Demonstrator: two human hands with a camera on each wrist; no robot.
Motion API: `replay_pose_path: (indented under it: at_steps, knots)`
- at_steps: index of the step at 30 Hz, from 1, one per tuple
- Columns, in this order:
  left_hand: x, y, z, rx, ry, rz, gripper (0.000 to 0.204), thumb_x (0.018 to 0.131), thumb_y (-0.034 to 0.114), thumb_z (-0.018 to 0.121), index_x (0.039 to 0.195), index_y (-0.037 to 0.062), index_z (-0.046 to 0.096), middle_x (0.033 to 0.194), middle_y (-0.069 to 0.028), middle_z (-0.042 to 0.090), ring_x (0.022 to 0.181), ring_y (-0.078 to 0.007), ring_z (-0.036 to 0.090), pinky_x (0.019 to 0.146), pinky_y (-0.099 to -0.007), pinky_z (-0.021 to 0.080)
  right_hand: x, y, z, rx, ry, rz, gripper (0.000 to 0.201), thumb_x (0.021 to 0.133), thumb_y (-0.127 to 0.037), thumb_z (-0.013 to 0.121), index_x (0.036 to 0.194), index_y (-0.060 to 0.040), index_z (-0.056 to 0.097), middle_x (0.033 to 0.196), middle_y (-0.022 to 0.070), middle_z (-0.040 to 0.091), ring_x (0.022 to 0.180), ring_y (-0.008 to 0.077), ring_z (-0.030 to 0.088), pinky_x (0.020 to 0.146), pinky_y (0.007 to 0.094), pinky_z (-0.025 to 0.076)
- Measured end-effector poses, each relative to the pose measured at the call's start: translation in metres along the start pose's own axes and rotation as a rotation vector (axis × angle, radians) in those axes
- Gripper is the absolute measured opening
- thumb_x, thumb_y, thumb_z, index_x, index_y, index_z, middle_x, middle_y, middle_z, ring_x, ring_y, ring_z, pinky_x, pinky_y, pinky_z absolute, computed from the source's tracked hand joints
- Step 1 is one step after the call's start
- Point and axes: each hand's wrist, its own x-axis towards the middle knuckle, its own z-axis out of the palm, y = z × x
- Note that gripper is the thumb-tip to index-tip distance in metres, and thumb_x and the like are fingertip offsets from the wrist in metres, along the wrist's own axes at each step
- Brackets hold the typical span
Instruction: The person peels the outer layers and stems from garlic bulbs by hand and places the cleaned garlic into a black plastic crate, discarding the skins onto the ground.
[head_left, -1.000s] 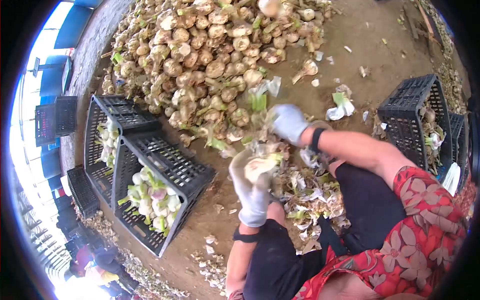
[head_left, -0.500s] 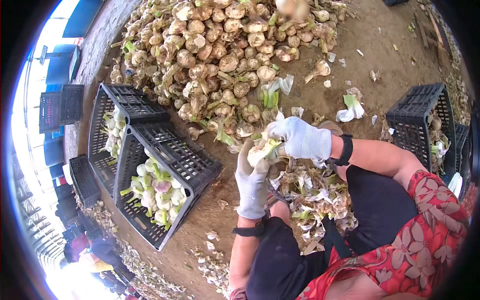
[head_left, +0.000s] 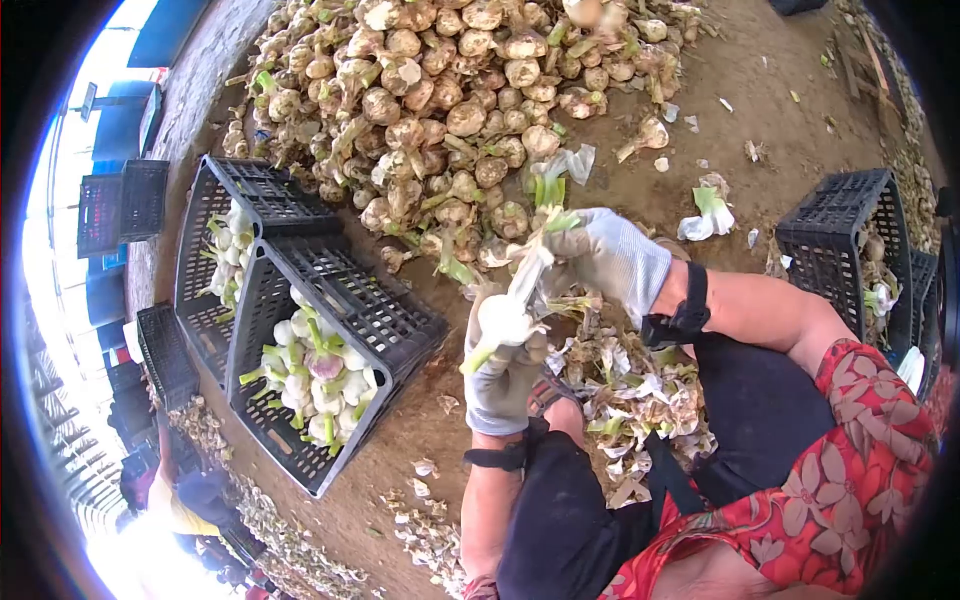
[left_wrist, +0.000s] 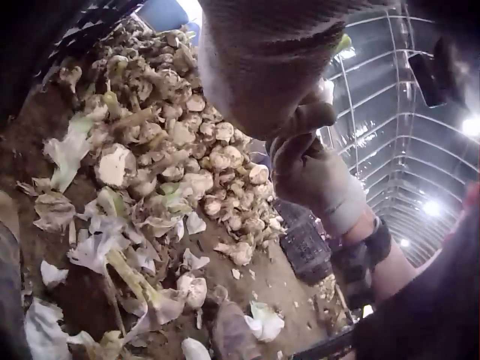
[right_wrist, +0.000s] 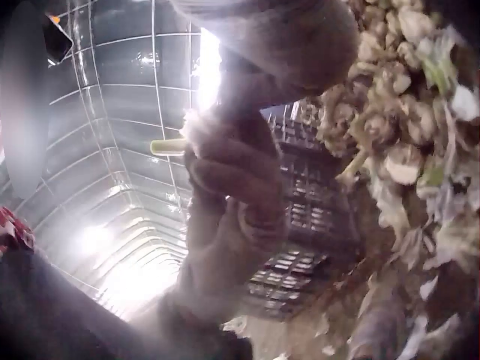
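Note:
In the head view my gloved left hand (head_left: 497, 392) grips a white garlic bulb (head_left: 506, 322), its short green stem pointing down and left. The gloved right hand (head_left: 612, 258) pinches a strip of pale outer skin (head_left: 532, 268) that stretches up from the bulb and has a green tip. Both hands are close together over the ground in front of the knees. From the right wrist, a cut green stem (right_wrist: 168, 147) sticks out beside the left hand (right_wrist: 232, 176). The left wrist view shows the right hand (left_wrist: 319, 184) with curled fingers; the bulb is mostly hidden there.
A large heap of unpeeled garlic (head_left: 440, 110) lies ahead. Black crates on the left hold cleaned bulbs (head_left: 322, 375); another black crate (head_left: 835, 225) stands at the right. Peeled skins (head_left: 640, 400) are piled between the legs. A second person (head_left: 185, 500) is at the far lower left.
The right hand came back to the left hand and pulled outer skin up from the bulb. The bulb now shows smooth and white, its stem turned down and left.

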Motion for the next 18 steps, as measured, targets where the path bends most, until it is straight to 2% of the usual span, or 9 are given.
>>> replay_pose_path:
  at_steps: [4,5,8,9,12,13,16,17,18]
  knots:
    - [-0.003,-0.002,-0.012,-0.226,0.042,-0.079,0.074,0.075,0.007,0.079,0.136,0.0055,0.039,0.114,-0.0093,0.056,0.102,-0.0204,0.057,0.081,-0.0312,0.053,0.000,0.003,0.000,0.016,0.071,0.012,0.012,0.089,-0.009,0.064,0.096,0.0004,0.064,0.086,0.0062,0.065,0.072,0.0151,0.063,0.065,0.0281,0.053]
    - [0.000,-0.003,-0.017,-0.339,-0.047,-0.105,0.071,0.080,0.008,0.074,0.140,0.0058,0.036,0.114,-0.0076,0.056,0.104,-0.0215,0.057,0.086,-0.0333,0.052,0.003,0.007,-0.007,0.002,0.062,-0.004,0.012,0.089,-0.010,0.064,0.096,-0.0003,0.065,0.085,0.0067,0.066,0.071,0.0154,0.065,0.063,0.0274,0.053]
    - [0.004,0.003,-0.023,-0.421,-0.044,-0.112,0.068,0.084,0.015,0.070,0.142,0.0074,0.034,0.117,-0.0083,0.056,0.104,-0.0230,0.058,0.086,-0.0337,0.051,-0.012,-0.005,0.008,-0.173,-0.023,-0.041,0.013,0.088,-0.011,0.067,0.096,-0.0012,0.066,0.083,0.0065,0.068,0.070,0.0156,0.066,0.060,0.0274,0.054]
    - [0.004,0.005,0.001,-0.274,0.104,-0.013,0.064,0.087,0.017,0.066,0.143,0.0068,0.036,0.123,-0.0126,0.056,0.091,-0.0213,0.055,0.075,-0.0341,0.049,-0.019,-0.012,0.022,-0.361,-0.047,-0.043,0.025,0.086,-0.017,0.071,0.099,0.0035,0.068,0.084,0.0068,0.069,0.073,0.0127,0.064,0.064,0.0250,0.051]
    - [0.003,0.005,0.024,-0.082,0.127,0.017,0.071,0.088,0.025,0.066,0.147,0.0071,0.029,0.130,-0.0143,0.053,0.101,-0.0247,0.057,0.080,-0.0332,0.052,-0.013,-0.007,0.037,-0.482,-0.217,-0.051,0.023,0.084,-0.015,0.073,0.100,0.0014,0.069,0.085,0.0047,0.069,0.073,0.0102,0.063,0.066,0.0235,0.050]
    - [0.006,0.006,0.017,-0.059,0.016,-0.018,0.062,0.092,0.037,0.059,0.142,0.0064,0.038,0.126,-0.0158,0.057,0.112,-0.0274,0.056,0.085,-0.0333,0.053,-0.011,-0.009,0.039,-0.670,-0.241,-0.114,0.019,0.084,-0.013,0.072,0.098,-0.0001,0.069,0.085,0.0049,0.069,0.072,0.0098,0.063,0.065,0.0234,0.050]
    - [0.018,0.009,0.004,-0.333,0.034,-0.178,0.055,0.095,0.046,0.049,0.134,0.0068,0.048,0.117,-0.0155,0.062,0.108,-0.0269,0.059,0.087,-0.0349,0.052,-0.004,-0.012,0.043,-0.412,-0.156,-0.011,0.015,0.084,-0.012,0.072,0.094,-0.0017,0.070,0.085,0.0055,0.069,0.071,0.0093,0.063,0.062,0.0233,0.050]
    - [0.013,0.010,0.009,-0.276,0.219,-0.180,0.048,0.097,0.046,0.044,0.124,0.0086,0.057,0.103,-0.0118,0.065,0.088,-0.0227,0.061,0.074,-0.0326,0.051,0.002,-0.012,0.038,-0.448,-0.089,-0.091,0.014,0.084,-0.007,0.068,0.096,0.0001,0.070,0.082,0.0049,0.070,0.068,0.0096,0.064,0.057,0.0243,0.052]
    - [0.012,0.008,0.005,-0.328,0.156,-0.173,0.049,0.096,0.048,0.044,0.123,0.0092,0.057,0.101,-0.0108,0.064,0.083,-0.0225,0.059,0.071,-0.0334,0.050,0.010,-0.012,0.032,-0.429,-0.063,-0.175,0.014,0.085,-0.007,0.064,0.096,-0.0006,0.068,0.082,0.0075,0.069,0.065,0.0131,0.064,0.058,0.0264,0.053]
